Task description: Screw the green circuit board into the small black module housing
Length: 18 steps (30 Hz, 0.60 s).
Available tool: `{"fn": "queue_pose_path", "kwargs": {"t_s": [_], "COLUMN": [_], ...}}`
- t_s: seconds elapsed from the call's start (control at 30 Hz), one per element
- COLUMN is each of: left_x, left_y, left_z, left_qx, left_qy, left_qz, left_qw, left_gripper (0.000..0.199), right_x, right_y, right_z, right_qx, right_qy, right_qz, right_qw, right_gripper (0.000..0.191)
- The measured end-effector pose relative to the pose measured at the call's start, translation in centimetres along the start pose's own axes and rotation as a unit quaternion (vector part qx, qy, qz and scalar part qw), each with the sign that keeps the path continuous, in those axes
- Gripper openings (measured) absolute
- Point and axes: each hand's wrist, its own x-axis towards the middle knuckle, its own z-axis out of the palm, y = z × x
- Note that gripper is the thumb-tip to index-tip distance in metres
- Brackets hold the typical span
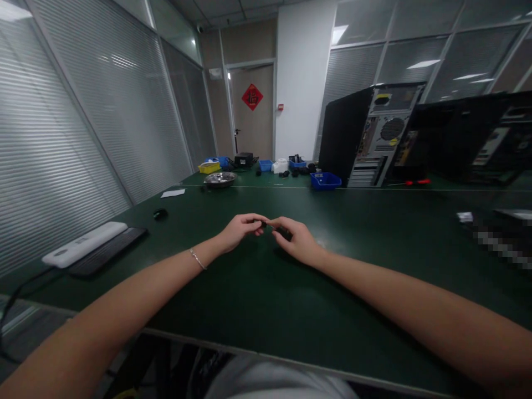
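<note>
Above the green tabletop, my left hand [243, 230] is closed, thumb and fingers pinching a small black part [263, 224]. Its exact kind is too small to make out. Close beside it, my right hand [297, 238] curls round a slim dark tool [272, 226], whose thin tip points at the black part. Most of that tool is hidden by the fingers, so I cannot tell its kind or whether it touches the part. The two hands nearly meet at the fingertips.
On the green table [233, 310] a metal bowl [220, 179] and a blue bin [325, 180] stand farther back. A computer tower [369, 136] rises at the right. Leftward lie a mouse [160, 214], a keyboard [110, 252] and a long white device [85, 244].
</note>
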Motion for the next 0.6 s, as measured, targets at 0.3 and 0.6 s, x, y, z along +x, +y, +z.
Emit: {"fn": "queue_pose_path", "kwargs": {"t_s": [0.3,0.6], "left_x": [-0.4,-0.9], "left_y": [0.1,1.0], "left_z": [-0.1,0.4], "left_qx": [0.252,0.622], "left_qy": [-0.055,-0.100], "left_qz": [0.094,0.283], "left_qw": [0.962,0.723], "left_gripper": [0.028,0.017], "right_x": [0.1,0.2], "right_y": [-0.2,-0.3], "right_z": [-0.2,-0.2], "right_qx": [-0.002,-0.014], "right_qy": [0.027,0.017], "right_qz": [0.042,0.008], "right_qw": [0.999,1.000], "right_gripper": [0.028,0.018]}}
